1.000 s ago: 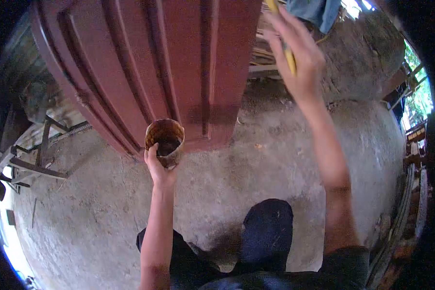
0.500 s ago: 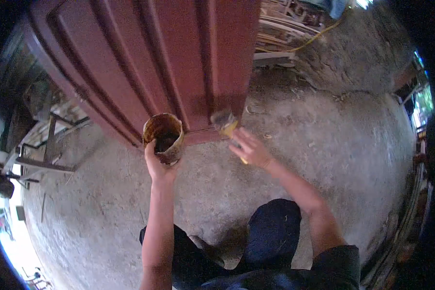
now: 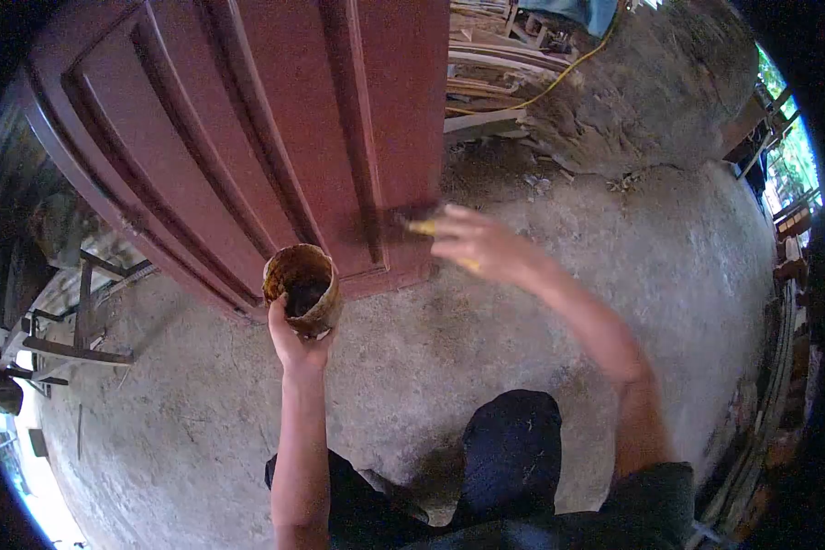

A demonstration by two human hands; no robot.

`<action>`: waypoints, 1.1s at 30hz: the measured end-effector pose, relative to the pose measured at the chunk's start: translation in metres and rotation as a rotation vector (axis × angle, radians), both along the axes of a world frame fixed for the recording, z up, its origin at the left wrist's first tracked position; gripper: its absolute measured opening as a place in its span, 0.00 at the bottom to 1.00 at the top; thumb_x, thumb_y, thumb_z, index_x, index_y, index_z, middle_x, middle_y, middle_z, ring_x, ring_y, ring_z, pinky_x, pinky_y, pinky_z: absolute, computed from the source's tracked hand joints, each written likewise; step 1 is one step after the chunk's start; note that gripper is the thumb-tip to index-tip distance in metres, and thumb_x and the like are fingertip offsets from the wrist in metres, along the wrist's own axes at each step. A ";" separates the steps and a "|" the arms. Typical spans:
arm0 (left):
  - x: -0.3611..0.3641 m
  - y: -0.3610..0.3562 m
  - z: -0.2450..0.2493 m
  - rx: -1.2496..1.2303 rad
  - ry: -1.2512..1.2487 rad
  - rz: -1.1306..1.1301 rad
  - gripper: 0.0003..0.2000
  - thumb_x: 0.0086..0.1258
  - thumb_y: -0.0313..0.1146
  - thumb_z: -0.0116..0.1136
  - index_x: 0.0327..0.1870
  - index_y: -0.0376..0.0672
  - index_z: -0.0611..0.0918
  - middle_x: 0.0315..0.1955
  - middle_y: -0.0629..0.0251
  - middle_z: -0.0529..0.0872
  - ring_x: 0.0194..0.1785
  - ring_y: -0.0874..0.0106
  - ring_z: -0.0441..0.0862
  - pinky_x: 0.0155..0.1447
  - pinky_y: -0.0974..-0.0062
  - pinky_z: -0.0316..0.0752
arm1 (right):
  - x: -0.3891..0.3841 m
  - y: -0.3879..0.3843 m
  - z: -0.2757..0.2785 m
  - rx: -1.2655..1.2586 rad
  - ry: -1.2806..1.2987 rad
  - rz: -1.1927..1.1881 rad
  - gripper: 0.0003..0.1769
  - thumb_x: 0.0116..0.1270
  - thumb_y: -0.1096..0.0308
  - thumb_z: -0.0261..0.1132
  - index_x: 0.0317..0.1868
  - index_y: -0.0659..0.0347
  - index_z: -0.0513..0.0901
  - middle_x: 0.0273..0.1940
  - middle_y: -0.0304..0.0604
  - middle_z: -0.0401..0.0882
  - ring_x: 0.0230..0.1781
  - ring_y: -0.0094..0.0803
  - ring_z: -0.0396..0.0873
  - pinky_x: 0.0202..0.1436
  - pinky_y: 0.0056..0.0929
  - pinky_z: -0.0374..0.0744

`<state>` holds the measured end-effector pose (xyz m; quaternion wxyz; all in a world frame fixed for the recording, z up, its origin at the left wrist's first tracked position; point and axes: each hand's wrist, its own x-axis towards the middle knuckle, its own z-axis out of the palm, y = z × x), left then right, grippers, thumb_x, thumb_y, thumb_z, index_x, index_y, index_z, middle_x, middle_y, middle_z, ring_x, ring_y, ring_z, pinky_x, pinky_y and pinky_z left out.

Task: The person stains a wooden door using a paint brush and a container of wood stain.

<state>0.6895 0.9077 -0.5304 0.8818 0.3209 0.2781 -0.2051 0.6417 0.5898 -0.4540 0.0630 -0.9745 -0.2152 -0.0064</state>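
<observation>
My left hand (image 3: 300, 344) is wrapped round a paint-crusted pot (image 3: 325, 310), with the thumb hooked over its rim. The pot's mouth faces up toward me and its inside looks dark and stained brown. In my right hand (image 3: 481, 246) is a paintbrush (image 3: 421, 226) with a yellow handle, blurred by motion. Its bristle end is at the lower right part of a reddish-brown panelled door (image 3: 408, 119); whether the bristles touch the surface cannot be made out. The door has long dark grooves and stands in front of me.
Concrete floor (image 3: 596, 302) surrounds my bent knees. At the left is a wooden frame (image 3: 82, 348) like a low stand. Stacked wood strips (image 3: 495, 64), a yellow cord (image 3: 559, 81) and a blue cloth (image 3: 582, 14) are at the upper right. Long pieces (image 3: 761, 394) line the right edge.
My right hand has moved up and slightly right, its brush now over the door's lower right part. The view has shifted, so the door appears further left. My left hand still grips the pot.
</observation>
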 end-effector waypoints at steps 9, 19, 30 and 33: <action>0.005 -0.008 -0.010 0.038 -0.001 -0.022 0.26 0.70 0.50 0.49 0.67 0.50 0.73 0.62 0.58 0.78 0.64 0.53 0.75 0.66 0.47 0.70 | 0.028 -0.041 0.160 -0.218 -0.937 0.053 0.17 0.62 0.71 0.69 0.51 0.47 0.88 0.64 0.40 0.78 0.66 0.45 0.75 0.68 0.42 0.77; 0.009 0.004 -0.024 -0.166 -0.129 -0.112 0.29 0.66 0.53 0.56 0.66 0.54 0.72 0.63 0.62 0.75 0.65 0.58 0.71 0.65 0.48 0.66 | 0.034 -0.046 0.007 -0.105 -1.009 0.090 0.11 0.60 0.69 0.67 0.44 0.55 0.86 0.66 0.50 0.74 0.62 0.57 0.76 0.59 0.42 0.84; 0.002 -0.007 -0.006 -0.106 -0.071 -0.139 0.27 0.72 0.53 0.43 0.68 0.49 0.70 0.62 0.56 0.76 0.64 0.54 0.74 0.60 0.50 0.74 | -0.012 -0.010 -0.047 -0.048 -0.118 0.267 0.13 0.63 0.70 0.67 0.49 0.51 0.84 0.71 0.38 0.68 0.69 0.47 0.70 0.66 0.44 0.80; 0.005 0.001 -0.013 -0.139 -0.072 -0.123 0.28 0.72 0.53 0.43 0.69 0.49 0.70 0.64 0.55 0.75 0.65 0.53 0.74 0.62 0.48 0.74 | 0.021 -0.007 0.036 -0.023 -0.205 0.114 0.10 0.64 0.64 0.61 0.44 0.55 0.83 0.70 0.37 0.70 0.71 0.52 0.67 0.67 0.39 0.78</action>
